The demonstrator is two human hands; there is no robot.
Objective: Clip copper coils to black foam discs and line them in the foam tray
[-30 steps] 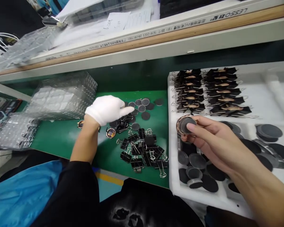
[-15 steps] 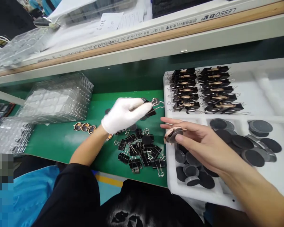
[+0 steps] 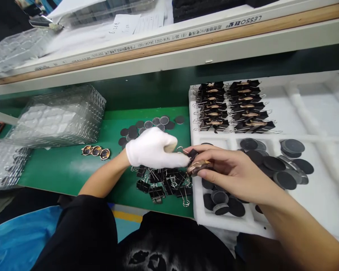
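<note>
My left hand [image 3: 158,148], in a white glove, pinches a black binder clip [image 3: 192,153] with wire handles. The clip is against a small round gold-and-dark piece [image 3: 197,166], which my bare right hand [image 3: 233,169] grips between thumb and fingers. Fingers partly cover both, so I cannot tell how far the clip sits over the piece. Below my left hand lies a heap of loose binder clips [image 3: 156,192]. Dark round discs [image 3: 132,131] are scattered behind that hand. Three round gold-rimmed pieces [image 3: 96,151] lie in a row to the left.
A white foam tray [image 3: 197,214] on the right holds more dark discs [image 3: 274,163] and two columns of clipped pieces [image 3: 250,114]. Stacked clear plastic trays [image 3: 59,116] stand at left. A shelf edge [image 3: 158,56] crosses above the green table [image 3: 56,169].
My left hand has come down and right with the binder clip, meeting the round piece in my right hand. The discs behind it now show. The view has shifted slightly.
</note>
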